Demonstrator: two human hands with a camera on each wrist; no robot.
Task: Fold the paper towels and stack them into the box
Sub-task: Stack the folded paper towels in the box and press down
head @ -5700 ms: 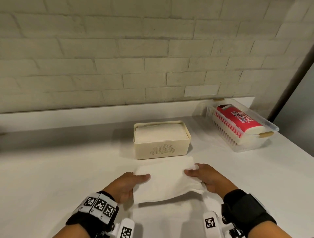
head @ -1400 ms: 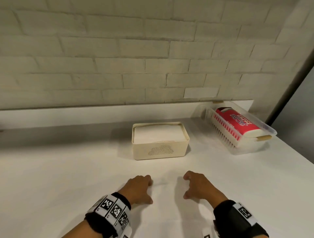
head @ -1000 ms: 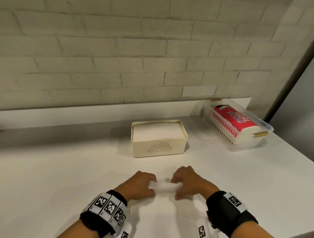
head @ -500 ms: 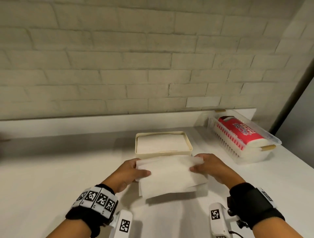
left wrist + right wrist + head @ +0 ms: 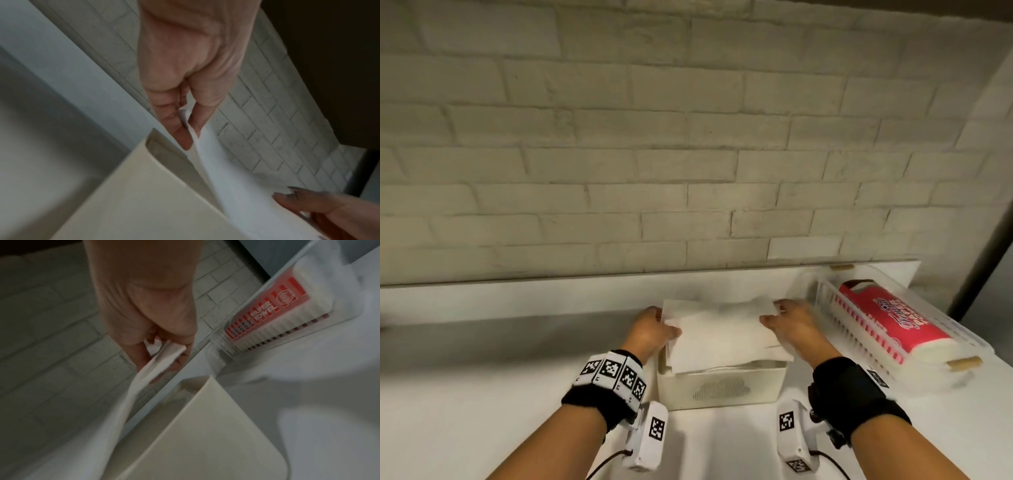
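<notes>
White bench (image 5: 482,394) under a brick wall — both grips, left hand (image 5: 650,330) and right hand (image 5: 792,327), pinch the folded paper towel (image 5: 722,332) by its ends, just above the cream box (image 5: 719,389) near the bench's back edge.

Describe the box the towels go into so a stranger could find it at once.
On the white counter below the brick wall, look directly in front of the person, between the two forearms. The cream box sits left of the clear bin holding a red pack. Unlike that bin, it is opaque, open-topped, with a cloud-shaped patch of holes on its front.
</notes>
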